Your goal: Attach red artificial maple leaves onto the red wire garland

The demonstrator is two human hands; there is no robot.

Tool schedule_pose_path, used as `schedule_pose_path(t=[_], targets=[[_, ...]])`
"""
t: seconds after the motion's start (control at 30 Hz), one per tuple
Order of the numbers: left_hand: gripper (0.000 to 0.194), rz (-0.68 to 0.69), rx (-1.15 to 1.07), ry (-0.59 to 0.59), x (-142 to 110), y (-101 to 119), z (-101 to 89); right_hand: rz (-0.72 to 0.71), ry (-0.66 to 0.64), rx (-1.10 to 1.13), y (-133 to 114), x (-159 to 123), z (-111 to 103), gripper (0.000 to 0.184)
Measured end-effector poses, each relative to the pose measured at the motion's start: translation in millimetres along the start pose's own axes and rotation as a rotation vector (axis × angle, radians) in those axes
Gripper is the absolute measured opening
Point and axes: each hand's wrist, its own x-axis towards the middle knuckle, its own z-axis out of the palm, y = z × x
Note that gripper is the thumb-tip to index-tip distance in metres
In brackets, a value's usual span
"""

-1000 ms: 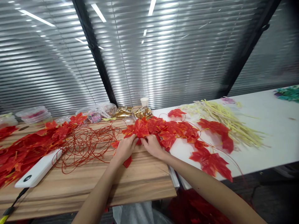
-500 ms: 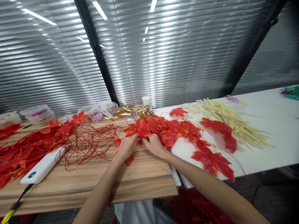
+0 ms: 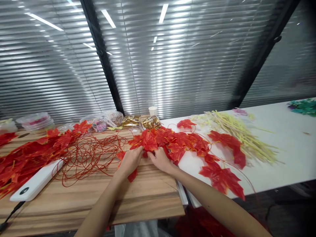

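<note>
My left hand and my right hand are close together at the near edge of a pile of red artificial maple leaves. The fingers of both are pinched on a red maple leaf, right at its lower edge. Whether a stem or a piece of cord lies between the fingertips is too small to tell. Below my left hand another red leaf pokes out. Thin red cord lies in a loose tangle to the left, and a strand of it runs through the leaves on the right.
More red leaves are heaped at the left beside a white power bank. Gold packets, a paper cup and plastic tubs line the back. Yellow strips lie on the white table.
The view has shifted slightly, so everything sits a little lower and further left. Both hands stay pinched at the same leaf, with only small finger movement.
</note>
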Motion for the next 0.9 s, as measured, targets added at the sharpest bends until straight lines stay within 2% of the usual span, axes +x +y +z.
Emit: schedule_pose_path(t=[0.43, 0.73, 0.9], targets=[[0.024, 0.054, 0.065, -0.008, -2.1, -1.9, 1.0, -0.036, -0.010, -0.114, 2.3, -1.3, 2.0, 0.014], [0.023, 0.061, -0.019, -0.045, -2.8, -0.5, -4.1, -0.009, -0.033, -0.096, 0.9, -2.2, 1.7, 0.014], [0.023, 0.075, -0.047, -0.039, -3.0, -1.3, -0.6, -0.045, -0.024, -0.120, 0.4, -3.7, 0.7, 0.014]])
